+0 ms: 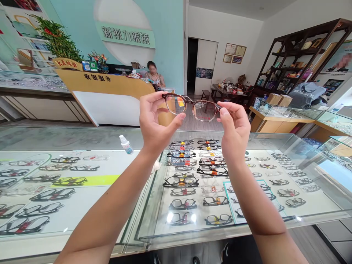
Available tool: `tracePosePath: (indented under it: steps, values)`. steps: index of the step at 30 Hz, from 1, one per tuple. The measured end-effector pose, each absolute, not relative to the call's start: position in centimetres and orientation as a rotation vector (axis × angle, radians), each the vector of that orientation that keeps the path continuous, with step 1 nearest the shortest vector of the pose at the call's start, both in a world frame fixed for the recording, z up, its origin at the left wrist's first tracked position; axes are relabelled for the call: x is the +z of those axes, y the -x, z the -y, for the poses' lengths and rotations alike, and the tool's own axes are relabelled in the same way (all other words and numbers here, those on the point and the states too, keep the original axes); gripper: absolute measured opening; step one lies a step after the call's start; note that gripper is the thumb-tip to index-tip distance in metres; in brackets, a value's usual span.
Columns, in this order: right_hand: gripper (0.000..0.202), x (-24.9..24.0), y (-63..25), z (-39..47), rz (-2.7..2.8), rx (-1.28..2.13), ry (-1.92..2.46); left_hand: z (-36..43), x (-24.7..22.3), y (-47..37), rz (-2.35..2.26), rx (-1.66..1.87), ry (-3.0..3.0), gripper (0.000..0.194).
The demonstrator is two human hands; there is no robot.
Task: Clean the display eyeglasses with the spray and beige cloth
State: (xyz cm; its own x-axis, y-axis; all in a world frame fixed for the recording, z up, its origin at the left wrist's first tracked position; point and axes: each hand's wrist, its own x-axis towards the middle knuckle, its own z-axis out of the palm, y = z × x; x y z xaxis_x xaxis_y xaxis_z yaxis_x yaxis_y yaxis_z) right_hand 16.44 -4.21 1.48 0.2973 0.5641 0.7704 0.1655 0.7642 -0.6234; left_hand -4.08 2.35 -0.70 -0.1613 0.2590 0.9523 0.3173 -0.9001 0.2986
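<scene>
Both my hands hold a pair of eyeglasses [189, 100] up above the glass display case. The frame is dark brown along the top, with clear lower rims and a small orange-yellow sticker on one lens. My left hand [155, 123] pinches the left end of the frame, its thumb pointing toward the lens. At the opposite end, my right hand [235, 128] grips between thumb and fingers. Underneath, rows of eyeglasses [212, 170] lie inside the glass case [165, 229]. A small white spray bottle [126, 145] stands on the glass to the left of my left forearm.
More eyeglasses [52, 194] fill the case at left. Beyond the case, a person [155, 77] sits behind the white and wood-toned reception counter [110, 106]. Another display counter [277, 113] with cardboard boxes [277, 99] and a dark shelf [297, 58] stand at right.
</scene>
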Motion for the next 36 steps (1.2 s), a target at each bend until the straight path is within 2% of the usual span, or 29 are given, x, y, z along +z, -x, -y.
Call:
tracePosePath:
  steps: [28,36]
  values:
    - [0.019,1.28,-16.05,4.58,1.293,0.37,0.6,-2.42,-0.96,3.91,0.688,-2.299,2.075,0.076]
    - [0.016,1.39,-15.93,4.52,1.208,0.524,0.511,-2.64,-1.31,3.68,0.664,-2.336,2.115,0.075]
